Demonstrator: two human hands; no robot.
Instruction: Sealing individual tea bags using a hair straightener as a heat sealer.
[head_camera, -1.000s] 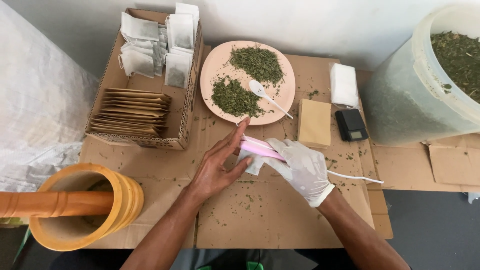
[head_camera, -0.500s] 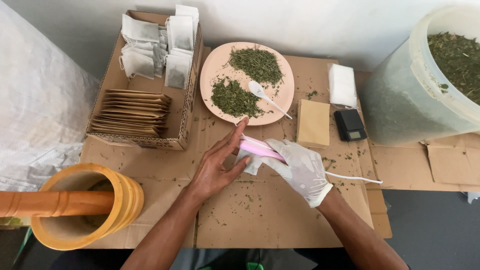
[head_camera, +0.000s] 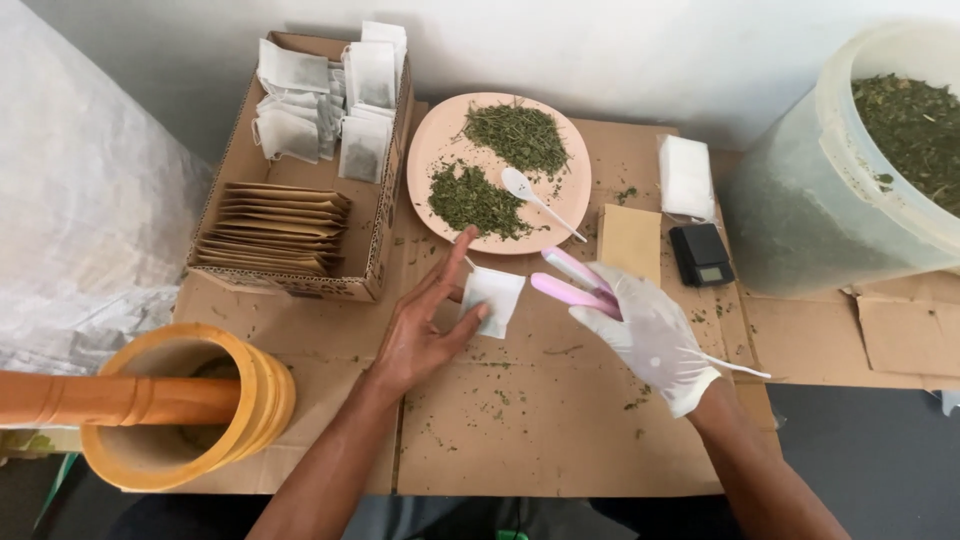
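Left hand (head_camera: 425, 320), bare, fingers spread apart, thumb tip pinning small white sachet (head_camera: 492, 299) flat on cardboard-covered desk (head_camera: 560, 440) at frame centre. Right hand (head_camera: 645, 325), gloved, clamped around pink clamp-type sealer (head_camera: 572, 283), the 2 arms parted. Sachet just left of sealer tips, not touching. Sealer long axis toward upper left, at pink plate (head_camera: 432, 145).

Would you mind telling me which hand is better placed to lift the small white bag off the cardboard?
Probably the left. The left hand already touches the white bag with its fingertips, while the gloved right hand is occupied holding the open pink sealer beside it.
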